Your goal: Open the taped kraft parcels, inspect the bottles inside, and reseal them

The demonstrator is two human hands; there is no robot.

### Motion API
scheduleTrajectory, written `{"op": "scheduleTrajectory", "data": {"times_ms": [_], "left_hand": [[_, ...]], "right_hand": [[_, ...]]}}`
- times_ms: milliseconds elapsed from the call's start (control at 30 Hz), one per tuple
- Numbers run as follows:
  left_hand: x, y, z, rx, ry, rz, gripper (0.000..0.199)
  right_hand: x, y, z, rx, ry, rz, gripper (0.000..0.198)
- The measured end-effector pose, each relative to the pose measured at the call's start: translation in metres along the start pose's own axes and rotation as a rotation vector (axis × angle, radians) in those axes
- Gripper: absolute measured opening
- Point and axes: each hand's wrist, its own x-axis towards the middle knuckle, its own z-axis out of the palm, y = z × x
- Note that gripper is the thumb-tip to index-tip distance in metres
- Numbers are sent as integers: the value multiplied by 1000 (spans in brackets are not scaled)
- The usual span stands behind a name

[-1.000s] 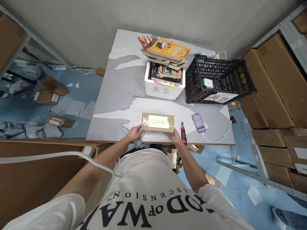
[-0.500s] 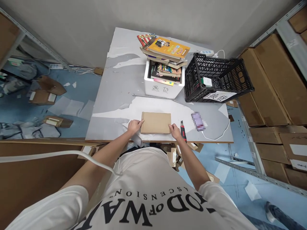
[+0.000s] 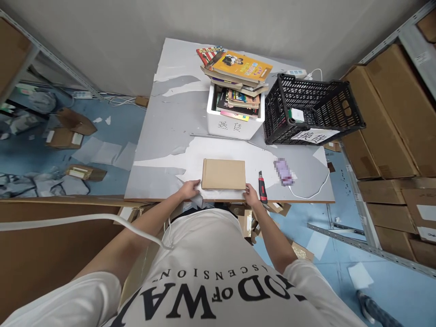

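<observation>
A plain brown book [image 3: 224, 174], with a crease along its left side and a pale edge at the front, lies near the table's front edge. My left hand [image 3: 190, 189] is beside its lower left corner, fingers slightly apart and pointing toward it, with a small gap between. At the lower right corner, my right hand [image 3: 251, 195] has its thumb and fingers closed on the edge. Right of that hand lies a red and black utility knife [image 3: 262, 187]. A purple phone [image 3: 283, 171], blurred out and attached to a white cable, is farther right.
Behind the book stands a white bin [image 3: 235, 126] heaped with books [image 3: 242, 66]. A black plastic crate [image 3: 315, 109] is beside it, holding a small white box. Cardboard boxes [image 3: 384, 113] fill the right-hand shelves. A white cable [image 3: 85, 219] crosses at left.
My hands have slid down from the book's sides to its lower corners, and the left has come off its edge. The view has shifted slightly.
</observation>
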Motion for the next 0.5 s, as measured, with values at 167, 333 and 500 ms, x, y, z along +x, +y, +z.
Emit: {"op": "scheduleTrajectory", "data": {"times_ms": [167, 333, 500], "left_hand": [[-5, 3, 5, 109, -73, 63, 48], [-11, 13, -6, 123, -46, 94, 52], [-17, 43, -21, 164, 100, 109, 54]], "right_hand": [[-3, 5, 17, 94, -7, 8, 32], [-2, -12, 8, 133, -12, -56, 33], [-8, -44, -10, 26, 10, -87, 31]]}}
